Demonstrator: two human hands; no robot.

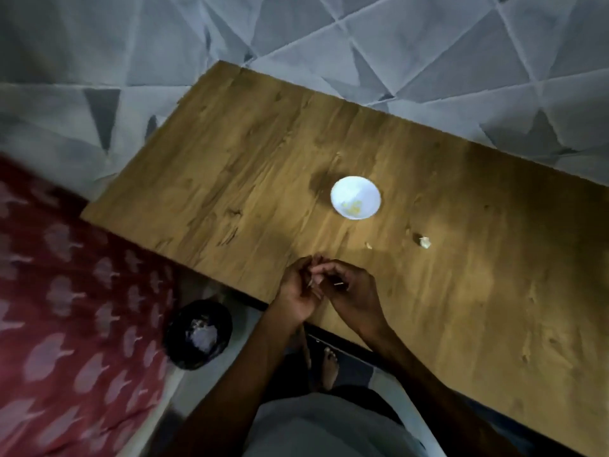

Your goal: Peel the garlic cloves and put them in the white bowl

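Wood-grain tabletop (263, 159) runs slantwise across your view. Its near edge passes right under your wrists and its left corner ends beside a red cloth (66, 291) with pale blotches, while a grey surface (395, 44) patterned in triangles lies behind the far edge. Your left hand (296, 293) and right hand (354, 291) meet just over that near edge, the fingers of both curled inward and the fingertips drawn together. Whatever sits between them is too small and dim to make out, so you cannot tell whether either hand pinches a clove. A thin pale sliver (339, 284) shows against the right hand. The white bowl (356, 189) stands further in on the table, well apart from your hands, with a few yellowish pieces (352, 207) lying at its near side. Right of the bowl and nearer to you, a garlic piece (424, 242) lies on the wood, and a smaller scrap (368, 245) lies between it and your hands. The line from your hands to the bowl runs over plain wood, and the broadest stretches of wood spread out to the left corner and to the far right. Below the near edge, on your left, a black bowl (211, 313) holding whitish skins sits beside the red cloth. A bare foot (330, 361) shows under the table edge between your forearms.
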